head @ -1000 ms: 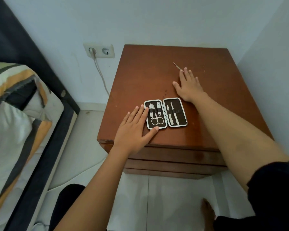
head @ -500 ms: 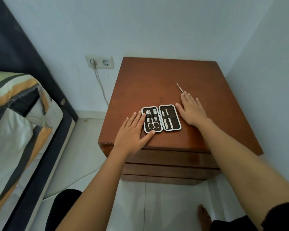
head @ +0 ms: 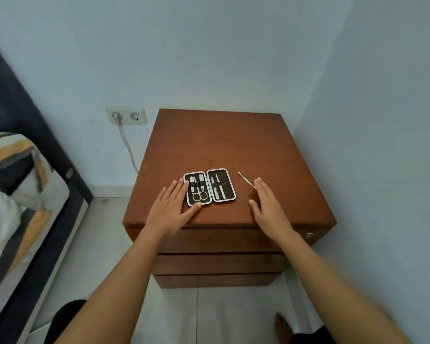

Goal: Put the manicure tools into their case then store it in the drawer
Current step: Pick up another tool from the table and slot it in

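One loose tool (head: pixel 246 179) remains outside the open case (head: pixel 209 186) on the nightstand (head: pixel 233 145). Right hand (head: pixel 268 209) has drawn back beside it, flat, holding nothing; left hand (head: pixel 170 209), flat and empty, steadies the case edge. Pickup appears next

case (head: pixel 209 187) open on nightstand (head: pixel 271 155) | loose tool (head: pixel 246 180) by right hand (head: pixel 268 209)

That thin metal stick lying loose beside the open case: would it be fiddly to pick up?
Probably. The thin metal stick lies flat on the brown wooden nightstand, so fingertips must likely pinch or slide it. It looks stiff, light, and may skid when nudged by the right hand.
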`<move>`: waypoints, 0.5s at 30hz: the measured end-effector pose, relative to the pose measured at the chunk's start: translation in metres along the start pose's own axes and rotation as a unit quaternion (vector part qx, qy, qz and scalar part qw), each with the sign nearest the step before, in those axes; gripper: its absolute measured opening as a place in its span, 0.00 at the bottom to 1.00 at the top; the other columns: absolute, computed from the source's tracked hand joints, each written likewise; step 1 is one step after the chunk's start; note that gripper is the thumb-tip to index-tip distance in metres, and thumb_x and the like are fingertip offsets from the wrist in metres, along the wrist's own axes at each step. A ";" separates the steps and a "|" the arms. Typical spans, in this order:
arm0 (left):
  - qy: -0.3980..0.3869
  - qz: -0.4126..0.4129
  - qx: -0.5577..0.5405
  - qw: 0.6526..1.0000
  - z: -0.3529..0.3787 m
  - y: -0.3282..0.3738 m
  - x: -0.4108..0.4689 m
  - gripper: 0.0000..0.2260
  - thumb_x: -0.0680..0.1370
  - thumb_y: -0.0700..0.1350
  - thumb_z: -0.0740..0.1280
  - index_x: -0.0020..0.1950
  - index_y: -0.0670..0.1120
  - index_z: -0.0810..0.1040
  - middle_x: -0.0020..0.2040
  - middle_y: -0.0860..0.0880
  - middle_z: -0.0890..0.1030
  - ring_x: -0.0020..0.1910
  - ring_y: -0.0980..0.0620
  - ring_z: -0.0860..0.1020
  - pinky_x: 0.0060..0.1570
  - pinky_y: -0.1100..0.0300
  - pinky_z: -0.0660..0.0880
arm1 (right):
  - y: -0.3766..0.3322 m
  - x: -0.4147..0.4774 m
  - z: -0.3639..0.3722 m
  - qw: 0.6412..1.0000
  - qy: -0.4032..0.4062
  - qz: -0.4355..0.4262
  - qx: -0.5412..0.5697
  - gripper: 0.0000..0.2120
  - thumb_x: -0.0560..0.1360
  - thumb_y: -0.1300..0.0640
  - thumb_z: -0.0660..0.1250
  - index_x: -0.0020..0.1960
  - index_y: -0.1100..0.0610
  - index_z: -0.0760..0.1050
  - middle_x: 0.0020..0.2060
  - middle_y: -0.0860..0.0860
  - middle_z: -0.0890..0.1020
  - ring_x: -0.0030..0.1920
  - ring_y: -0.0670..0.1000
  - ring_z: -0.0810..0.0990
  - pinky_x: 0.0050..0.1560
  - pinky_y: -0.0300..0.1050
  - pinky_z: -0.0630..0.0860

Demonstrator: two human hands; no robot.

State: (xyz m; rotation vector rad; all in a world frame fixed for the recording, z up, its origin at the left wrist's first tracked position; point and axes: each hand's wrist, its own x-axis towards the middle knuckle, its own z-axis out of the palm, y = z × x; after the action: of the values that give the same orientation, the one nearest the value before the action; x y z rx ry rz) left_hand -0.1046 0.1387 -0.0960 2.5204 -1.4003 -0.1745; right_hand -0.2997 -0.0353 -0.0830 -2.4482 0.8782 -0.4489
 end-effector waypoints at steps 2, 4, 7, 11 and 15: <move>0.001 0.000 -0.002 1.000 -0.001 0.000 0.001 0.40 0.70 0.71 0.38 0.77 0.51 0.45 0.78 0.52 0.47 0.76 0.56 0.44 0.72 0.58 0.39 | 0.002 0.003 -0.003 0.998 0.035 0.038 0.040 0.24 0.78 0.58 0.59 0.73 0.59 0.58 0.73 0.55 0.61 0.72 0.53 0.61 0.70 0.41 0.57; 0.003 0.000 -0.001 1.000 -0.001 0.000 0.002 0.40 0.70 0.71 0.38 0.77 0.51 0.45 0.78 0.52 0.47 0.76 0.55 0.44 0.72 0.58 0.39 | 0.007 0.012 -0.006 0.993 0.063 0.079 0.065 0.20 0.77 0.59 0.62 0.67 0.61 0.67 0.65 0.58 0.68 0.65 0.56 0.70 0.67 0.45 0.65; 0.005 0.001 0.000 1.000 0.000 0.000 0.001 0.41 0.69 0.71 0.38 0.77 0.51 0.44 0.78 0.52 0.47 0.76 0.56 0.44 0.72 0.58 0.39 | 0.011 0.029 -0.012 0.988 0.059 0.116 0.079 0.12 0.75 0.58 0.65 0.57 0.61 0.74 0.56 0.57 0.71 0.55 0.54 0.75 0.59 0.46 0.73; 0.009 -0.001 -0.001 1.000 0.001 0.000 0.002 0.40 0.70 0.71 0.38 0.77 0.51 0.45 0.78 0.52 0.47 0.76 0.56 0.44 0.72 0.58 0.38 | 0.008 0.048 -0.017 0.987 0.045 0.133 0.079 0.09 0.73 0.54 0.69 0.48 0.60 0.77 0.47 0.54 0.71 0.46 0.50 0.73 0.49 0.42 0.69; 0.013 0.001 0.001 1.000 0.003 -0.001 0.003 0.40 0.70 0.71 0.39 0.77 0.51 0.44 0.78 0.52 0.47 0.76 0.56 0.43 0.72 0.58 0.39 | 0.007 0.056 -0.016 0.986 0.043 0.152 0.061 0.06 0.72 0.56 0.70 0.44 0.58 0.79 0.45 0.54 0.73 0.45 0.50 0.73 0.47 0.45 0.72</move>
State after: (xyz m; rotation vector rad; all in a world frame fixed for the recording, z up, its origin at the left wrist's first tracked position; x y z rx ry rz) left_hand -0.1033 0.1362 -0.0986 2.5129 -1.3933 -0.1396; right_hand -0.2689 -0.0825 -0.0663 -2.1503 1.2009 -0.4823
